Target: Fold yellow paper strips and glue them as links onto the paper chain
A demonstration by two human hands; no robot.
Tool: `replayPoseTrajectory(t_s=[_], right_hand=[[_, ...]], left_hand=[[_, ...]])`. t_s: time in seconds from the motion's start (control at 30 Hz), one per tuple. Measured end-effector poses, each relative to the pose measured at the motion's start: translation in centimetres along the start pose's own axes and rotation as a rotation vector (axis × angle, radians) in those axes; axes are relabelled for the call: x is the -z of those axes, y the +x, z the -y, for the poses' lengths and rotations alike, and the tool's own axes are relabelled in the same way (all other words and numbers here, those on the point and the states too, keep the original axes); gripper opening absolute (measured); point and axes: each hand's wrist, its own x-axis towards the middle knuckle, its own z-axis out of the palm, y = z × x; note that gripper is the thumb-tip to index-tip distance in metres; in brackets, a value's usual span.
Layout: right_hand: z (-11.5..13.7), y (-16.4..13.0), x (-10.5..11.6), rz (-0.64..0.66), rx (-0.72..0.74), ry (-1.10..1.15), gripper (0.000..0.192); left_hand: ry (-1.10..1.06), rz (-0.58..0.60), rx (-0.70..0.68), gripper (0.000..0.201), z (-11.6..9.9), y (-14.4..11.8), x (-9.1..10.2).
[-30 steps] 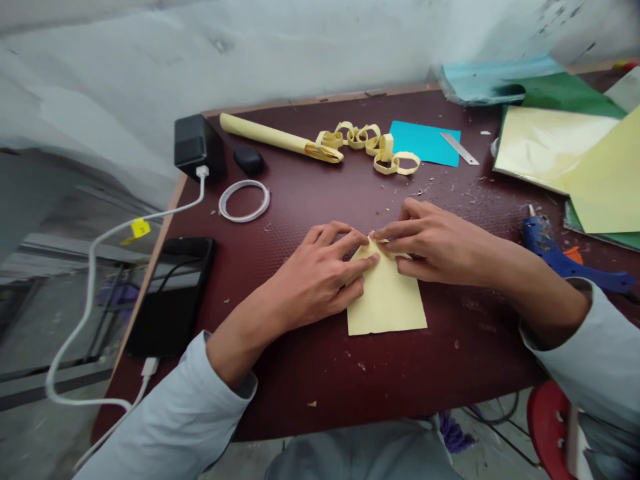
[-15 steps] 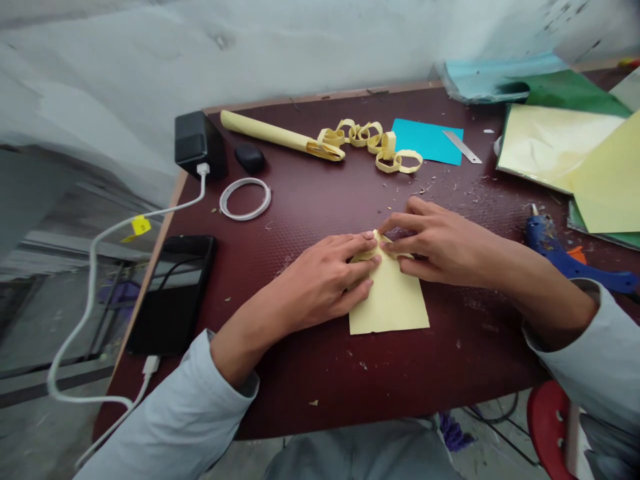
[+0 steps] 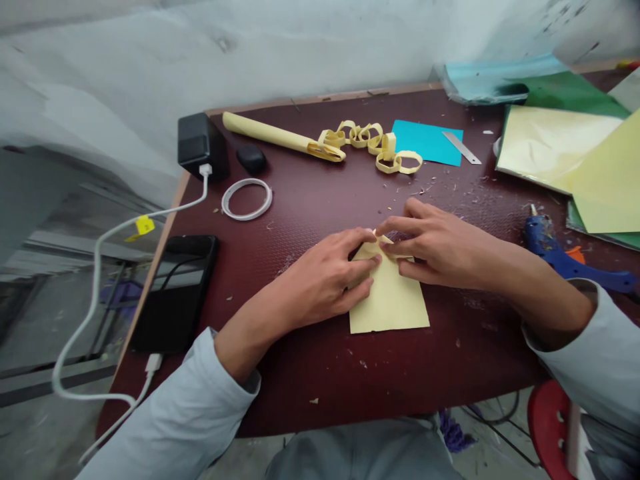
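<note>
From the head camera, a pale yellow sheet of paper (image 3: 393,303) lies flat on the dark red table (image 3: 310,200), near its front edge and about midway across. The left hand (image 3: 325,277) rests on the sheet's left side, its fingers (image 3: 363,263) stretched out and pressing the paper down near the top corner. The right hand (image 3: 443,243) comes in from the right, and its fingers (image 3: 395,247) pinch a small folded flap at the top of the sheet, meeting the left fingertips there; how far the fold goes is hard to tell, since both hands cover it. Both forearms wear light grey sleeves (image 3: 190,413). Toward the back of the table lies a rolled yellow paper tube (image 3: 273,135), and just to its right a chain of yellow paper loops (image 3: 373,141) runs up to a blue paper square (image 3: 427,141) with a metal ruler (image 3: 461,147) at its right edge. A white tape ring (image 3: 247,199) lies left of centre, near a small black oval object (image 3: 251,159) and a black charger block (image 3: 199,141) with a white cable (image 3: 100,267) trailing off the table's left side. A black phone (image 3: 175,293) sits at the left edge. On the right lie a blue glue gun (image 3: 560,257) and a stack of yellow and green sheets (image 3: 565,147).
</note>
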Motion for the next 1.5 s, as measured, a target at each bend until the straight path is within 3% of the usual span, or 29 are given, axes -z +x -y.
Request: replayPoseTrajectory(t_s=[0.6, 0.9, 1.1, 1.37, 1.5], right_hand=[[0.5, 0.1, 0.3, 0.004, 0.047, -0.025, 0.028], [0.9, 0.0, 0.2, 0.041, -0.006, -0.077, 0.025], [0.9, 0.0, 0.2, 0.048, -0.025, -0.064, 0.025], [0.9, 0.0, 0.1, 0.051, -0.020, -0.070, 0.023], [0.9, 0.1, 0.1, 0.052, -0.030, -0.068, 0.022]], left_hand=[[0.065, 0.071, 0.035, 0.036, 0.1, -0.1, 0.4], [-0.014, -0.002, 0.057, 0.029, 1.1, -0.7, 1.6], [-0.030, 0.026, 0.063, 0.029, 0.9, -0.6, 2.1], [-0.017, -0.070, 0.050, 0.028, 1.6, 0.0, 1.2], [0.016, -0.032, 0.058, 0.030, 1.7, 0.2, 1.0]])
